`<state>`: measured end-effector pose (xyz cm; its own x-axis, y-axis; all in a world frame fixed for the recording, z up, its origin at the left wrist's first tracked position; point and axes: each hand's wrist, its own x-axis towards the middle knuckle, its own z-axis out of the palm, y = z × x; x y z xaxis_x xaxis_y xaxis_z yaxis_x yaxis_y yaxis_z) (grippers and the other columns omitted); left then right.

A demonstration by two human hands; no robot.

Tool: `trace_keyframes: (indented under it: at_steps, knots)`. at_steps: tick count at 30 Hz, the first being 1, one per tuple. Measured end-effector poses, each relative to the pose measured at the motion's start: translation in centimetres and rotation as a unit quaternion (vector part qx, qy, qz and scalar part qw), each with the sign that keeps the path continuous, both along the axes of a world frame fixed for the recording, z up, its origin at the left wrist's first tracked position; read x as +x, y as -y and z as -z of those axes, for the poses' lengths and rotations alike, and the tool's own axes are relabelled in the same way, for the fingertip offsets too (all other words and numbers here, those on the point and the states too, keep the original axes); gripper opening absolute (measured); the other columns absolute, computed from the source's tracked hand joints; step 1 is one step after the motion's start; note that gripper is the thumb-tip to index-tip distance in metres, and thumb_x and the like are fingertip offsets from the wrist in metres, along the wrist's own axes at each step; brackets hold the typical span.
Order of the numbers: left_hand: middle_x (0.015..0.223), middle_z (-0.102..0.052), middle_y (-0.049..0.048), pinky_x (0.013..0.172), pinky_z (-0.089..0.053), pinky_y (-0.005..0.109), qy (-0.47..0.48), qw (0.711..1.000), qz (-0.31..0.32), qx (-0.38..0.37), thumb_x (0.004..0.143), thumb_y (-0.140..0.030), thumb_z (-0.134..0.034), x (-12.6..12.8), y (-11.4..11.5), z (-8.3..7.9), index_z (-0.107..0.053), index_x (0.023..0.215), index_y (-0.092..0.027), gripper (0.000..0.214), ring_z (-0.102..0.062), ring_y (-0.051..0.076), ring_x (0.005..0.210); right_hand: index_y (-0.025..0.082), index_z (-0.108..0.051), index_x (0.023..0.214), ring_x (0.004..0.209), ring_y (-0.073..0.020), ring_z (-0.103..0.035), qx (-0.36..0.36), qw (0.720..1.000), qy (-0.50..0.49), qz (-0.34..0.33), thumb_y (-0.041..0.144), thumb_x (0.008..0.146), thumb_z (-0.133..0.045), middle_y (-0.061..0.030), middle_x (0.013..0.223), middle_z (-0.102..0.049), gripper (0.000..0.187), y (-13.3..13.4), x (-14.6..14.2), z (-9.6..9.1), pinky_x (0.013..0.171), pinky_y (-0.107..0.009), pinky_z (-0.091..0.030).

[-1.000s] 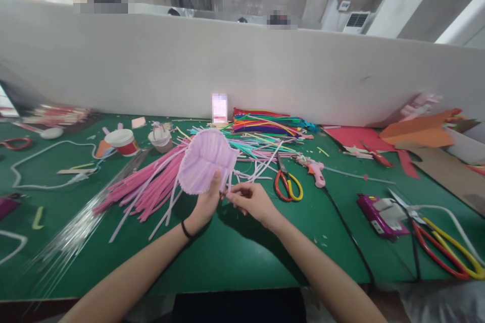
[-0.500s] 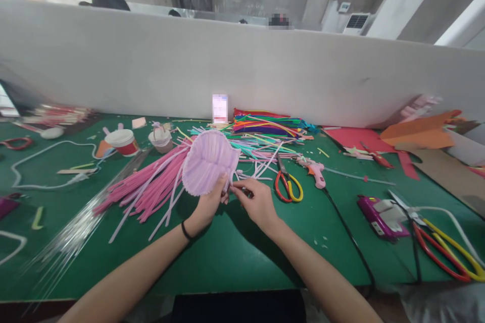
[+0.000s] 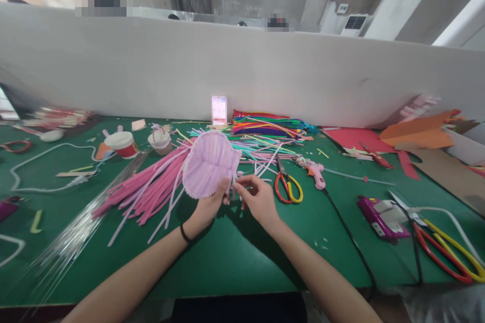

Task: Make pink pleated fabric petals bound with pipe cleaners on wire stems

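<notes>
My left hand (image 3: 212, 203) grips the lower right edge of a lilac shell-shaped piece made of pipe cleaners (image 3: 209, 164), holding it tilted up above the table. The thumb lies on its face and the other fingers are behind it. My right hand (image 3: 258, 197) is beside the piece's lower right corner, thumb and index finger pinched together at a pipe cleaner end there. Just behind the hands lie loose lilac pipe cleaners (image 3: 265, 165). A bundle of pink pipe cleaners (image 3: 151, 181) spreads to the left of the piece.
Scissors with red and yellow handles (image 3: 288, 186) and a pink glue gun (image 3: 316, 175) lie right of my hands. Farther right are a purple power strip (image 3: 381, 217) and larger scissors (image 3: 443, 252). Clear thin rods (image 3: 79, 227), a paper cup (image 3: 123, 144) and a lit phone (image 3: 219, 110) are also here.
My right hand has shifted up slightly, its fingers spreading more behind the pinch. The lilac piece and my left hand stay nearly in place.
</notes>
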<state>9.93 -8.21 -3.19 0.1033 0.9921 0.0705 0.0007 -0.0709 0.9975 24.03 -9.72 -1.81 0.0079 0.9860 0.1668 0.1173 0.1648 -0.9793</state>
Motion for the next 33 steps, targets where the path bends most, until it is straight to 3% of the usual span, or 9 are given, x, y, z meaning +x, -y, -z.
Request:
trace_keyframes:
  at_steps: [4,8,11,15,17,19,23,28,33]
  knots:
    - [0.051,-0.051,-0.0005,0.067,-0.044,0.027,-0.057,0.998,0.037,-0.002,0.081,-0.066,-0.047,-0.4,0.6,-0.2,-0.053,0.052,-0.020,0.055,-0.050,0.013,0.053,0.022,-0.051,0.081,0.032,-0.0102,-0.049,-0.057,0.996,-0.060,-0.037,0.050,0.072,-0.068,0.0046,0.060,-0.061,0.034,-0.3,-0.2,0.7,0.032,-0.022,-0.033]
    - [0.052,-0.051,-0.0007,0.062,-0.042,0.027,-0.056,0.998,-0.037,0.006,0.077,-0.064,-0.054,-0.6,0.3,-0.1,-0.052,0.051,-0.020,0.052,-0.049,0.014,0.052,0.023,-0.047,0.087,0.036,-0.0112,-0.052,-0.053,0.996,-0.048,-0.046,0.046,0.075,-0.065,0.0047,0.064,-0.062,0.032,-0.1,-0.2,0.8,0.035,-0.023,-0.034]
    - [0.061,-0.059,0.0023,0.062,-0.045,0.027,-0.003,0.998,-0.063,0.003,0.078,-0.063,-0.055,-0.6,-0.3,-0.4,-0.060,0.061,-0.018,0.048,-0.054,0.015,0.057,0.021,-0.055,0.084,0.057,-0.0134,-0.057,0.043,0.996,0.039,0.070,0.044,0.081,-0.060,-0.0009,0.073,-0.064,0.023,-0.1,0.6,0.2,0.053,-0.026,-0.043]
    - [0.073,-0.065,0.0059,0.058,-0.049,0.027,0.101,0.993,0.022,-0.063,0.080,-0.059,-0.054,-0.8,-1.1,-1.2,-0.066,0.079,-0.014,0.047,-0.059,0.016,0.061,0.020,-0.058,0.100,0.092,-0.0201,-0.058,0.113,0.970,0.061,0.207,0.046,0.081,-0.060,-0.0075,0.099,-0.065,0.032,-1.0,3.0,-0.7,0.079,-0.032,-0.044]
    - [0.068,-0.063,0.0046,0.055,-0.048,0.026,0.136,0.984,0.061,-0.097,0.081,-0.053,-0.057,-1.0,-1.2,-1.6,-0.064,0.074,-0.013,0.041,-0.059,0.015,0.059,0.021,-0.059,0.105,0.094,-0.0214,-0.059,0.048,0.989,0.024,0.135,0.051,0.078,-0.062,-0.0075,0.098,-0.066,0.041,-1.5,4.2,-0.8,0.081,-0.033,-0.044]
    - [0.062,-0.060,0.0028,0.052,-0.047,0.025,0.154,0.977,0.092,-0.118,0.082,-0.048,-0.058,-1.2,-1.2,-2.0,-0.062,0.069,-0.013,0.037,-0.057,0.014,0.054,0.021,-0.061,0.106,0.092,-0.0212,-0.062,-0.053,0.998,-0.039,-0.015,0.058,0.079,-0.057,-0.0068,0.092,-0.069,0.046,-1.6,5.0,-0.8,0.078,-0.032,-0.046]
    - [0.057,-0.060,0.0033,0.051,-0.047,0.025,0.115,0.972,0.158,-0.129,0.082,-0.044,-0.058,-1.6,-0.8,-1.9,-0.063,0.065,-0.014,0.035,-0.055,0.013,0.048,0.020,-0.065,0.104,0.090,-0.0210,-0.066,-0.166,0.947,-0.156,-0.225,0.066,0.081,-0.050,-0.0080,0.094,-0.071,0.054,-1.2,4.7,-0.4,0.077,-0.032,-0.049]
    - [0.058,-0.063,0.0045,0.049,-0.048,0.027,0.038,0.981,0.147,-0.124,0.078,-0.045,-0.063,-1.4,-1.1,-0.9,-0.066,0.071,-0.016,0.030,-0.056,0.015,0.048,0.016,-0.069,0.084,0.079,-0.0189,-0.066,-0.163,0.960,-0.153,-0.170,0.057,0.071,-0.068,-0.0046,0.083,-0.072,0.043,-1.4,3.7,1.0,0.081,-0.032,-0.049]
    - [0.065,-0.066,0.0060,0.049,-0.049,0.027,-0.016,0.976,0.161,-0.146,0.075,-0.043,-0.067,-1.7,-1.7,-0.8,-0.066,0.075,-0.013,0.030,-0.060,0.016,0.052,0.017,-0.068,0.087,0.075,-0.0181,-0.067,-0.143,0.970,-0.183,-0.079,0.051,0.071,-0.071,-0.0046,0.086,-0.072,0.038,-2.1,4.3,1.6,0.074,-0.031,-0.051]
